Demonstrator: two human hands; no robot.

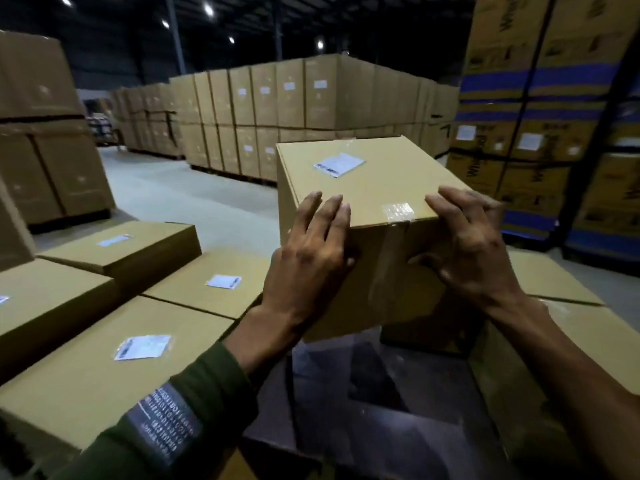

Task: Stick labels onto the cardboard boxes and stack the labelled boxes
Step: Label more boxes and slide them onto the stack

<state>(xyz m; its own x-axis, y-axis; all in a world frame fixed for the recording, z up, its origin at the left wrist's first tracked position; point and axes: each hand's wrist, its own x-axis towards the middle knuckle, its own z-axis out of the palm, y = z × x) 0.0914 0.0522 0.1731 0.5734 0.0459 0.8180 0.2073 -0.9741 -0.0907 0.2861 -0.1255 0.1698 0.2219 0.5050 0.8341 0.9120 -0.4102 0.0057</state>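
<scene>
Both hands hold one cardboard box (374, 216) up in front of the person, tilted, above a dark gap among the stacked boxes. The left hand (308, 265) grasps the box's near left corner, its fingers (329, 216) laid flat over the top edge and the thumb on the near side. The right hand (467, 251) grips the near right corner the same way — fingers curled over the top edge, thumb pressed to the side face. A white label (339, 164) is stuck on the box's top, toward its far edge, and a strip of clear tape (398, 211) crosses the near edge between the two hands.

To the left lie flat labelled boxes (104, 375), each with a white label on top — the nearest label (142, 347) sits by the left forearm's green sleeve (166, 427). What lies in the dark gap below the held box is hard to make out. Tall stacks of cartons (294, 109) stand beyond on the floor (194, 199).
</scene>
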